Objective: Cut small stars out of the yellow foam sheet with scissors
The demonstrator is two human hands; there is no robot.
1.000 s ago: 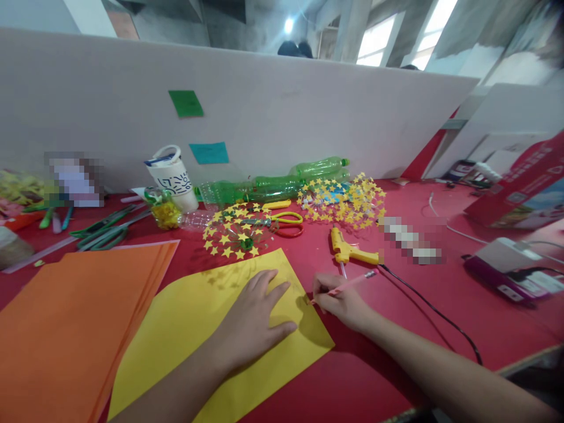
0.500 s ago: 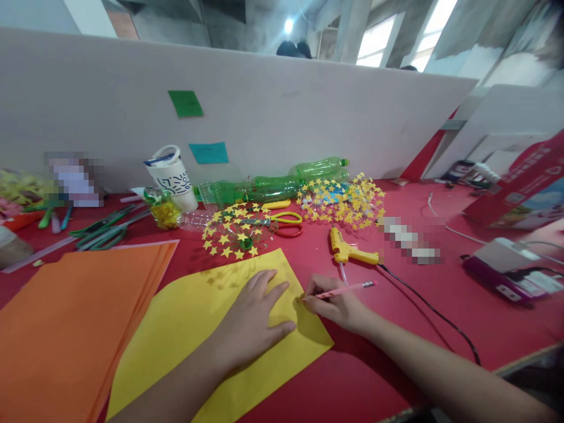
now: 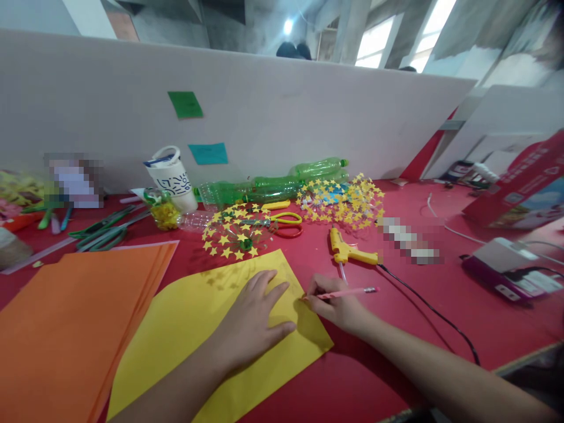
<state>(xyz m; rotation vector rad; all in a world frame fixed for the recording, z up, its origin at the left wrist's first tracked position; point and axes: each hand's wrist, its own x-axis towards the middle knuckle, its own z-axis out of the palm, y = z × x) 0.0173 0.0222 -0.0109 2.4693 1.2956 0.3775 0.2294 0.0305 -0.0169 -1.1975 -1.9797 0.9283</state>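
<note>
A sheet of yellow paper lies on the red table, one corner pointing toward me at the right. Flat on it, with fingers spread, rests my left hand. My right hand is closed around a pink pencil, whose tip meets the paper near its right edge. The pencil's eraser end points right. Faint pencil marks show on the paper near its top corner. Just beyond the sheet stands a cluster of yellow paper stars, casting shadows on it.
Orange sheets lie at the left. A yellow glue gun with a black cord lies beyond my right hand. Scissors, green plastic bottles, a white cup and more stars line the back. A purple power strip sits right.
The pencil's eraser end has swung slightly down and right as my right hand shifts a little on the paper. My left hand stays in place.
</note>
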